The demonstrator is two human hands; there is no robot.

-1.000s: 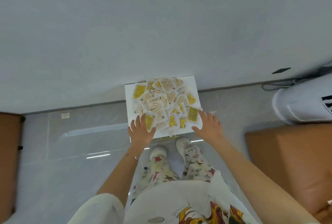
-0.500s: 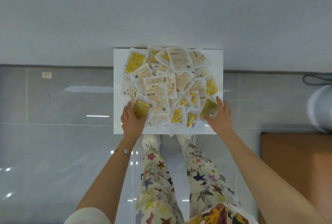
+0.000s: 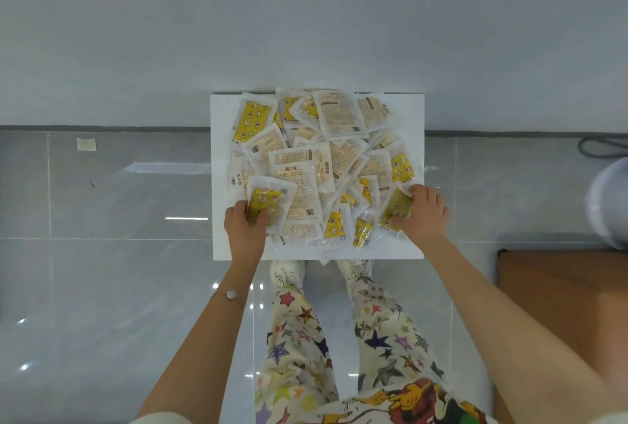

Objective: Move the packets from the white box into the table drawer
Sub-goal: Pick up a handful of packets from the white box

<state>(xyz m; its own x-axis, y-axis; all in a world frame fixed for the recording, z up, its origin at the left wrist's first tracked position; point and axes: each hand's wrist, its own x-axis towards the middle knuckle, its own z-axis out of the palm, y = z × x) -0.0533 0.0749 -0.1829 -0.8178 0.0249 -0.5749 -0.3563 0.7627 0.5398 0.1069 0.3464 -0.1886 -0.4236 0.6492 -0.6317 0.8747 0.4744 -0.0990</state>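
Inside the white box [image 3: 409, 111]: packets [image 3: 316, 165] lie in a loose, overlapping heap. Some show a yellow printed face, others a pale labelled one, and a few hang over the far rim.
Left hand [image 3: 243, 226]: fingers are curled round a yellow packet [image 3: 263, 204] at the heap's near left corner, which sits partly raised off its neighbours.
Right hand [image 3: 423, 216]: thumb and fingers pinch a second yellow packet [image 3: 397, 207] at the near right side of the heap.
Box position: against the foot of the grey wall [image 3: 306, 15], just in front of the person's shoes [image 3: 287, 270], with its near edge hiding their toes.
Table drawer: not in view. Brown furniture [image 3: 560, 315] stands to the right, but whether it holds the drawer cannot be told.
Stage: judged early, since nearly the whole heap lies in the box.
Risk, slick film: the wrappers look glossy, so a packet held by a pinch could slide free during the carry.
Risk, tangled edges: overlapping neighbours may be dragged along and tip over the low rim onto the tiled floor [image 3: 119, 253].
Risk, full hands: with both hands occupied, opening the drawer could force a drop.
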